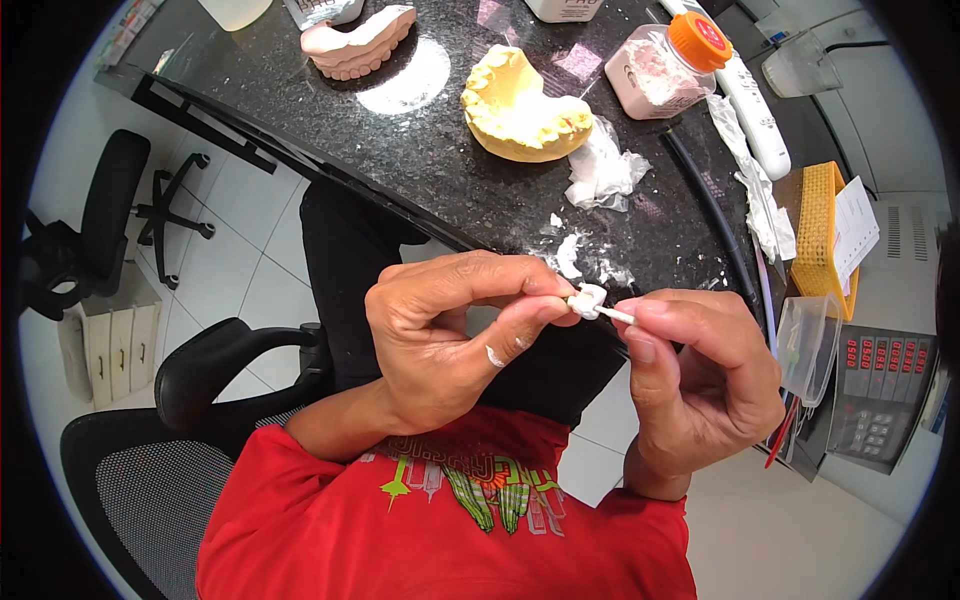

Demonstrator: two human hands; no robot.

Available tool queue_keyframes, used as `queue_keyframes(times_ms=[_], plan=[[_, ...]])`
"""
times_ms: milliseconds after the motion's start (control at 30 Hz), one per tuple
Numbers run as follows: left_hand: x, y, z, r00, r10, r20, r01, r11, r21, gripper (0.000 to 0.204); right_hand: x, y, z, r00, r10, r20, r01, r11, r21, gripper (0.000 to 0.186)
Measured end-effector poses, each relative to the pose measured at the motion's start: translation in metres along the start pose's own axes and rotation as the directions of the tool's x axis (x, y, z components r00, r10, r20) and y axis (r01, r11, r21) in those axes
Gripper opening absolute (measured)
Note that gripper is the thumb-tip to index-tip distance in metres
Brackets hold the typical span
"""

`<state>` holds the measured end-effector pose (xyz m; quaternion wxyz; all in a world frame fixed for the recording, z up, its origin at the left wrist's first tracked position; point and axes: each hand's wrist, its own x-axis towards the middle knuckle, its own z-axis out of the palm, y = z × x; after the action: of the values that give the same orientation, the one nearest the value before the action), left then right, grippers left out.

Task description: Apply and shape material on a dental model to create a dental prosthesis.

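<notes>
Close to the bench's near edge, my left hand (440,335) pinches a small lumpy white piece (584,302) between thumb and fingertips. A yellowish bit shows where the fingertips meet it; the rest of the grip is hidden. My right hand (705,375) is closed on a thin white stick (616,315), whose tip touches the white piece. White smears mark my left thumb. Beyond my hands stands a yellow dental cast (530,140), with a crumpled white tissue (605,172) against its right side. White crumbs (569,256) lie on the bench just past my fingers.
On the black speckled bench (400,150) sit a pink dental model (362,48) and an orange-lidded jar (660,75). A black hose (715,205) runs along the right, near a yellow basket (822,225) and a clear plastic cup (808,350). A black chair (160,500) is behind me.
</notes>
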<state>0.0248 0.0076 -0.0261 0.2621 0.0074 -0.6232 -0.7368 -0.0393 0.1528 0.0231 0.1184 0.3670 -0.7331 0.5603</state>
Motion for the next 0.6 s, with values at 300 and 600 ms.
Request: queue_keyframes(times_ms=[300, 600], plan=[[-0.0005, -0.0026, -0.0018, 0.999, 0.033, 0.025, -0.034, 0.999, 0.018, 0.013, 0.0024, 0.0013, -0.0008, 0.998, -0.056, 0.039, 0.058, 0.997, -0.041, 0.022], [0.0011, 0.0002, -0.0003, 1.0, 0.017, -0.014, -0.017, 1.0, 0.008, 0.005, -0.0021, -0.0057, -0.0007, 0.998, 0.03, 0.055, -0.027, 0.998, -0.055, 0.02]])
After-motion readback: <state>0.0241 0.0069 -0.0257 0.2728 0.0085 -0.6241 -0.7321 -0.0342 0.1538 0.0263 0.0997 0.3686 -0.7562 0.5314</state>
